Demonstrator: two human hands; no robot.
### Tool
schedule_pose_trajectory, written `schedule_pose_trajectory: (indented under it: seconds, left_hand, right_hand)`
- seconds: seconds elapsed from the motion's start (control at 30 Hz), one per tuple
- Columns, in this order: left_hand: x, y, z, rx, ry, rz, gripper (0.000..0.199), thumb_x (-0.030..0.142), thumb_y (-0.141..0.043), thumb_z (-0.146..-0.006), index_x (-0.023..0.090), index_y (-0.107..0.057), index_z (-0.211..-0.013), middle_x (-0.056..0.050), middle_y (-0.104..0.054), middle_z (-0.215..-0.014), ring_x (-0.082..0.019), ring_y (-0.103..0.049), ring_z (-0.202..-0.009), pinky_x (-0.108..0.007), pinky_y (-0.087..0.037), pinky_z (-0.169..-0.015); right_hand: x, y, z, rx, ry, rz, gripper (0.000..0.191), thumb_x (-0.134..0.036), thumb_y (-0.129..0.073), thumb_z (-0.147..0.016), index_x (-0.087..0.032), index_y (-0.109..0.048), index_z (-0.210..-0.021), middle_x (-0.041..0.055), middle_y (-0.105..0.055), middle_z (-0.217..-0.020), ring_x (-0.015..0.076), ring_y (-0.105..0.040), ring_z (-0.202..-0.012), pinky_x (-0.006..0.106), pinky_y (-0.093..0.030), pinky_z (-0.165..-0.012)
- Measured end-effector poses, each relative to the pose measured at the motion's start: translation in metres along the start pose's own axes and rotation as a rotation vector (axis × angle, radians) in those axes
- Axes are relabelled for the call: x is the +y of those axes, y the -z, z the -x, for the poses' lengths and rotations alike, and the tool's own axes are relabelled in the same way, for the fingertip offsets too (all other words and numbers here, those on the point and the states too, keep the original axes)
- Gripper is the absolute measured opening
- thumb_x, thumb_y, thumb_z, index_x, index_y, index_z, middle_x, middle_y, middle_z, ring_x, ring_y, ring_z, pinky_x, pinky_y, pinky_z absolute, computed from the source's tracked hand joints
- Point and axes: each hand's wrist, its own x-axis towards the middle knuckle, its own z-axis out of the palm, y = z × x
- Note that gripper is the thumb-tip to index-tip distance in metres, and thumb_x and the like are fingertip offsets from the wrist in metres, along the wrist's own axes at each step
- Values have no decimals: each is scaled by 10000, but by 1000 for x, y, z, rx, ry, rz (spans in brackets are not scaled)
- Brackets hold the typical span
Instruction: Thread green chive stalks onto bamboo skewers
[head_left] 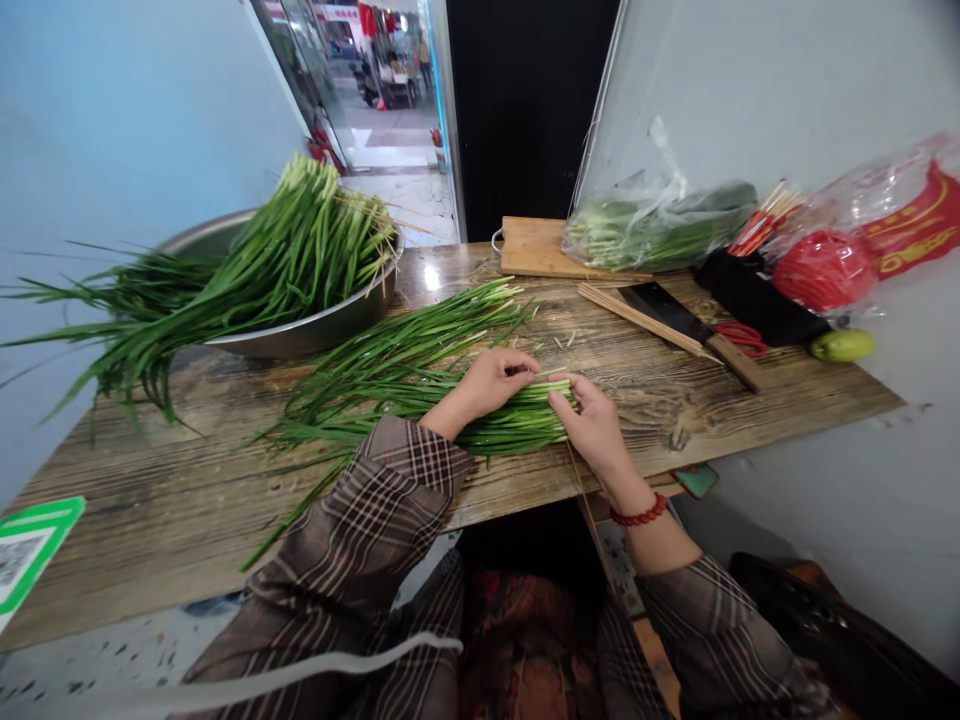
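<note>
A bunch of garlic chives (517,425) lies on the wooden table in front of me, pale stem ends to the right. My left hand (496,382) is over the bunch, thumb and fingertips pinched together at the stems. Closed around the pale stem ends is my right hand (596,425), thumb on the near side and fingers beyond. Below it a thin brown stick (576,468) points down past the table edge; whether that hand holds it I cannot tell. More loose garlic chives (420,335) lie just behind the bunch.
A metal basin (300,335) heaped with chives and thin skewers stands at back left. Toward the right are bamboo skewers (637,318), a cleaver (675,320), a cutting board (532,250), bagged greens (660,230), red string (821,270) and a yellow-green fruit (844,345).
</note>
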Motion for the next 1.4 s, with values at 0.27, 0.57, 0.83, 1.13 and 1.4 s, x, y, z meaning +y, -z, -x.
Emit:
schedule_pose_trajectory:
  seconds: [0.27,0.57,0.83,1.13,1.4]
  left_hand:
    - [0,0,2,11,-25,9,154,194,-585,-788,131,-722,-818,-51,-727,-812,-149,-639,-757,-248,-480,-736]
    - [1,0,2,-31,-43,25,133,151,-588,-797,126,-717,-816,-59,-721,-830,-153,-642,-796,-266,-484,-784]
    - [11,6,6,-95,-37,-14,167,192,-560,-828,127,-711,-859,-56,-705,-847,-146,-625,-804,-250,-472,-783]
    - [13,1,4,-238,27,43,324,362,-510,-865,101,-694,-809,-6,-637,-713,-128,-541,-690,-223,-396,-656]
    - [21,23,1,88,100,160,330,418,-558,-805,105,-650,-752,-18,-607,-738,-131,-510,-708,-238,-385,-700]
  right_hand:
    - [1,-2,-1,20,-23,-59,368,-345,-582,-824,-187,-577,-1156,65,-681,-956,190,-642,-833,320,-505,-747]
    - [-2,1,0,27,-9,38,344,-332,-569,-828,-228,-570,-1156,-13,-561,-694,164,-535,-615,300,-460,-604]
    - [5,-1,-1,34,32,-22,220,-337,-576,-834,-225,-551,-1022,17,-624,-833,175,-602,-765,301,-480,-696]
    - [-14,5,1,60,110,63,320,-419,-405,-948,-203,-607,-1070,60,-648,-941,184,-595,-816,326,-469,-749]
    - [-15,21,6,71,-21,-92,398,-488,-390,-944,-201,-562,-1160,69,-677,-910,167,-641,-700,288,-498,-592]
